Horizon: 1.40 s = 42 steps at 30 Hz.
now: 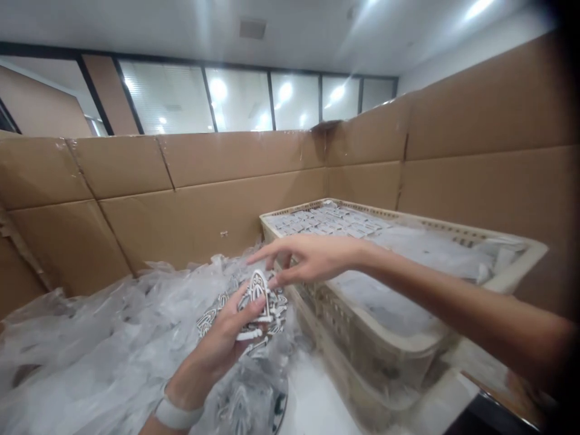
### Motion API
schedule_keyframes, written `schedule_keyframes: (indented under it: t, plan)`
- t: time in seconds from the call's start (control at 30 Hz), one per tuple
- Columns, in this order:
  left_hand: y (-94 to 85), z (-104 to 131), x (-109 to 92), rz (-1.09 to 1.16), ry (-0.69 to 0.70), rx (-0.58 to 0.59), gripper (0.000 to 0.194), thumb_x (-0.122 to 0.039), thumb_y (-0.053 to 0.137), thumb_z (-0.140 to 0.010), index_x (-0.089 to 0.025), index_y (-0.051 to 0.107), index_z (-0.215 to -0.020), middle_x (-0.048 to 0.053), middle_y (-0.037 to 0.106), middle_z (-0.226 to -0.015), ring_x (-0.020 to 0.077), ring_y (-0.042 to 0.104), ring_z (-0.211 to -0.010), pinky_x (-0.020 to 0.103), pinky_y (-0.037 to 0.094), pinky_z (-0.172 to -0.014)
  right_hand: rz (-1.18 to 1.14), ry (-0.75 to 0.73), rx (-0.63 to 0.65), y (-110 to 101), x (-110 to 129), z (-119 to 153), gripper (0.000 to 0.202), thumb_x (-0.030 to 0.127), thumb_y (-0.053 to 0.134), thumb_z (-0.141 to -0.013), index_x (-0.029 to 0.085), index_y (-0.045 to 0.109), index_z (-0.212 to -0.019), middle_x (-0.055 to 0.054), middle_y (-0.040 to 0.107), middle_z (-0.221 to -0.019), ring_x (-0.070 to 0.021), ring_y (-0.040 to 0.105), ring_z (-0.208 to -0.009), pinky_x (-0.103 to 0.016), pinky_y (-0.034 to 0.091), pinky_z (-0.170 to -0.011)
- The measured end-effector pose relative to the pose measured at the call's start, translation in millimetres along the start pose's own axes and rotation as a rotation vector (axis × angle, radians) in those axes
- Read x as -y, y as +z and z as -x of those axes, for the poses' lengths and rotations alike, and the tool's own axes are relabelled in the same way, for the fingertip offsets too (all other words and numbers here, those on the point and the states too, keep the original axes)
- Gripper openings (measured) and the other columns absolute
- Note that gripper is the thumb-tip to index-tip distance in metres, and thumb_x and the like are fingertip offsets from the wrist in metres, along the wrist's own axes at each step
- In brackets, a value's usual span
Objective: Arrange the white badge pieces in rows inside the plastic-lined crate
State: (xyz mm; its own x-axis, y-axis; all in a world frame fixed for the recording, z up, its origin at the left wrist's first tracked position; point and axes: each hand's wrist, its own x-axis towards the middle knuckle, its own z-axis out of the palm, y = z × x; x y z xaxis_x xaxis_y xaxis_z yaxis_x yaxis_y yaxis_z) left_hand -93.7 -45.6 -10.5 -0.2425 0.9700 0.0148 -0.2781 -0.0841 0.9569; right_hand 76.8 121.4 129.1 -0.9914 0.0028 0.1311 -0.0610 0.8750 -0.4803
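Note:
My left hand (pixel 225 329) is closed round a small arch-shaped ornament (pixel 258 290), white with a dark scrolled pattern, its thumb pressing on the face. A second white piece (pixel 249 335) shows just under that thumb, seemingly in the same grip. Over the ornament reaches my right hand (pixel 308 257), fingers apart and pointing left. Its thumb is close to the ornament's upper right edge; whether they touch I cannot tell. Below and around my left hand lies a pile of similar ornaments (pixel 211 319), partly hidden by the hand.
Crumpled clear plastic bags (pixel 118 338) spread across the left side. To the right, a cream plastic crate (pixel 376 344) holds rows of wrapped flat pieces (pixel 326 219) and plastic sheeting (pixel 421 248). Cardboard walls (pixel 217 208) enclose the back and right. A white surface (pixel 315 393) shows in front.

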Motion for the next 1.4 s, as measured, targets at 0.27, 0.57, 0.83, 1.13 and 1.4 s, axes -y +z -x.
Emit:
schedule_keyframes:
  t: [0.27,0.57,0.83,1.13,1.4]
  plan:
    - [-3.9,0,28,0.201,-0.026,0.480,0.048,-0.059,0.086,-0.085,-0.019,0.071,-0.104,0.002,0.063,-0.077,0.0078,0.052,-0.053,0.018,0.042,-0.046,-0.234,0.023,0.298,1,3,-6,0.056,0.052,0.089,-0.085,0.029,0.078,-0.134,0.000,0.075,-0.099,-0.0128,0.062,-0.085,-0.023,0.043,-0.071]
    - [-9.2,5,39,0.214,-0.137,0.547,0.064,-0.072,0.086,-0.076,-0.015,0.076,-0.103,0.001,0.055,-0.078,0.0082,0.049,-0.062,0.018,0.047,-0.056,-0.421,0.109,0.340,21,-7,-7,0.045,0.052,0.096,-0.075,0.022,0.086,-0.107,0.000,0.077,-0.090,-0.0115,0.063,-0.079,-0.022,0.044,-0.068]
    - [-21.0,-2,47,0.277,-0.115,0.544,0.074,-0.076,0.087,-0.070,-0.016,0.078,-0.113,0.002,0.056,-0.081,0.0068,0.044,-0.059,0.018,0.044,-0.053,-0.541,0.109,0.232,25,-15,-6,0.044,0.052,0.096,-0.075,0.020,0.086,-0.103,-0.002,0.080,-0.091,-0.0112,0.066,-0.080,-0.022,0.046,-0.070]
    - [-31.2,-9,58,0.367,-0.095,0.574,0.069,-0.048,0.099,-0.071,-0.019,0.069,-0.127,0.001,0.060,-0.086,0.0035,0.041,-0.057,0.015,0.035,-0.052,-0.539,0.155,0.141,28,-28,-9,0.044,0.050,0.097,-0.074,0.019,0.085,-0.103,-0.002,0.078,-0.090,-0.0107,0.065,-0.081,-0.022,0.044,-0.071]
    - [-32.5,-6,59,0.357,-0.135,0.570,0.058,-0.042,0.099,-0.065,-0.017,0.070,-0.109,-0.002,0.059,-0.077,0.0023,0.038,-0.051,0.015,0.034,-0.049,-0.548,0.124,0.106,25,-31,-7,0.039,0.043,0.094,-0.079,0.016,0.081,-0.105,-0.001,0.073,-0.084,-0.0099,0.057,-0.072,-0.024,0.039,-0.066]
